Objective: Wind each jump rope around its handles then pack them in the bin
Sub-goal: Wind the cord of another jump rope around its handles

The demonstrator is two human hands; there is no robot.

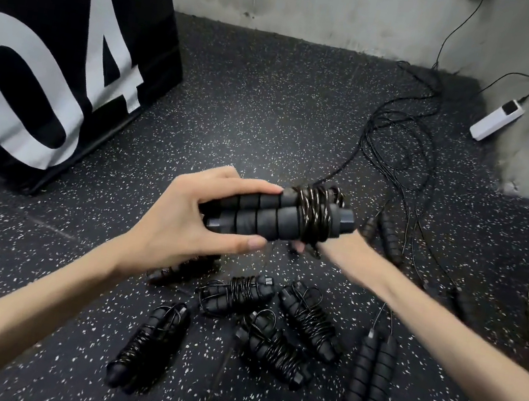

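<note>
Gripping two handles [254, 214] side by side above the floor [254, 101], the left hand [184, 218] holds them; cord [315, 208] coils round them. The right hand [339, 246] is blurred, maybe pinching cord. Wound ropes [271, 326] lie below.

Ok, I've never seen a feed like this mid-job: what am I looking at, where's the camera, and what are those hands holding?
There is no machine here: one wide-angle camera on a person's head looks forward and down at their bare arms. The left hand grips a pair of black foam handles held side by side, with black rope coiled around their right end. The right hand is mostly hidden behind that bundle, so its grip cannot be judged. Below on the speckled floor lie several already wound ropes. One unwound pair of handles lies at the right, and loose rope trails toward the wall. A black box marked 04 stands at the left.
</note>
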